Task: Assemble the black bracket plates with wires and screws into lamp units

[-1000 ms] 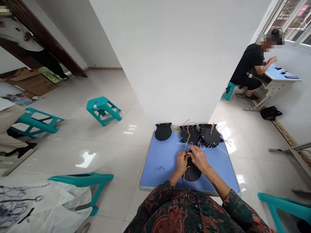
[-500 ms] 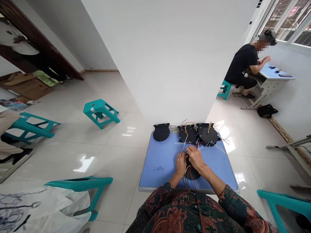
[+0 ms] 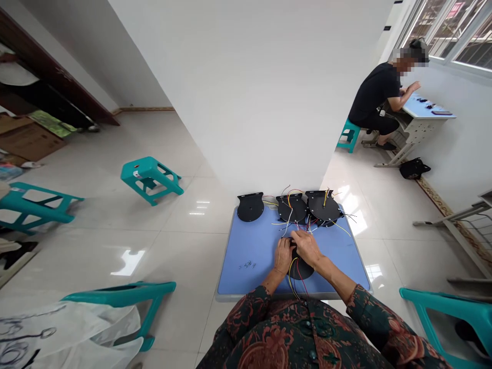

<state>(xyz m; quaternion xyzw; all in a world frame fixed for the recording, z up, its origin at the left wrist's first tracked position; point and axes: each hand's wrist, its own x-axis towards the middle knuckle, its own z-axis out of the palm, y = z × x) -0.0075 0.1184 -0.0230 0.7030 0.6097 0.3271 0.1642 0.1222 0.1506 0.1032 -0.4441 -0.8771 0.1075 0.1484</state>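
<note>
My left hand (image 3: 283, 255) and my right hand (image 3: 306, 247) meet at the middle of the blue table top (image 3: 226, 266), just above a round black plate (image 3: 301, 269). Yellow, red and black wires (image 3: 294, 282) hang from that plate toward me. My left hand is closed at the plate's upper edge, and my right fingers pinch thin wires there. The exact grip is partly hidden. Behind my hands stand several more black plates with brackets (image 3: 250, 207), two of them trailing coloured wires (image 3: 292, 207). A few small screws (image 3: 247, 265) lie left of my hands.
The small table stands on a glossy tiled floor beside a white wall corner. Teal plastic stools (image 3: 150, 179) stand around it. A white plastic bag (image 3: 73, 333) lies at lower left. A co-worker (image 3: 372, 95) sits at a far desk by the window.
The whole scene has drifted left and slightly up as my head turned. My hands stay together over the black plate, with little visible shift.
</note>
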